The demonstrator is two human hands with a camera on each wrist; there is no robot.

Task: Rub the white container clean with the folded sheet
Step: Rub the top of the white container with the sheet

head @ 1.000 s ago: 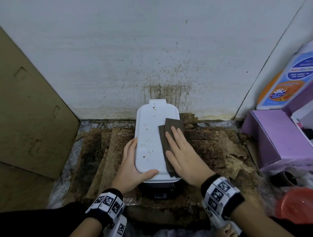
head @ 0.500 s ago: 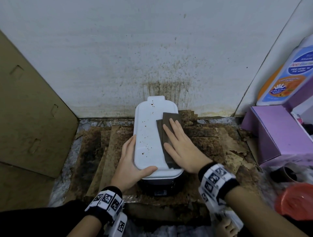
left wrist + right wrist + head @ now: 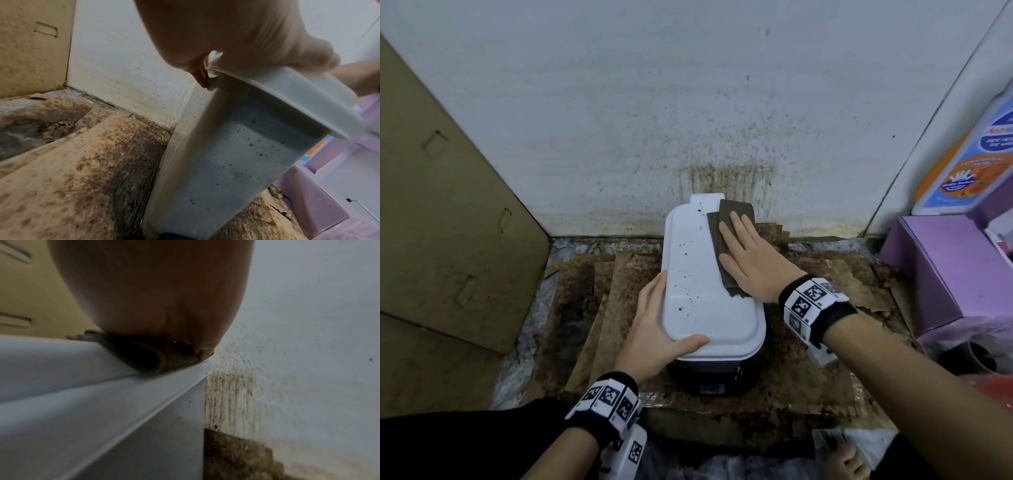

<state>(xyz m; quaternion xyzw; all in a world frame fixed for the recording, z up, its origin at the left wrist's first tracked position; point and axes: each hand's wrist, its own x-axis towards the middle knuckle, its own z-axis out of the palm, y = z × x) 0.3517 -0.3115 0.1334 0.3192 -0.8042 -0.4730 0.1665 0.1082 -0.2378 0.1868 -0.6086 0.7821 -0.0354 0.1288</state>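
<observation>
The white container (image 3: 702, 274) stands lengthwise against the stained wall, and brown specks dot the left half of its lid. A dark folded sheet (image 3: 732, 209) lies on the lid's far right part. My right hand (image 3: 751, 260) presses it flat with straight fingers. My left hand (image 3: 654, 325) grips the container's near left corner, thumb over the lid edge and fingers along the side. In the left wrist view the left hand (image 3: 226, 32) caps the rim above the speckled container wall (image 3: 236, 154). In the right wrist view the right hand (image 3: 154, 288) squashes the folded sheet (image 3: 144, 356) onto the lid (image 3: 82, 386).
Stained brown cardboard (image 3: 599, 308) covers the floor around the container. A cardboard panel (image 3: 448, 222) leans at the left. A purple box (image 3: 935, 267) and a detergent bottle (image 3: 962, 164) stand at the right, with a red object (image 3: 996, 387) nearer. A dark base (image 3: 715, 377) sits under the container.
My right hand has slid the folded sheet along the lid's right side away from me, up to the wall end. The left hand has kept its hold on the near corner.
</observation>
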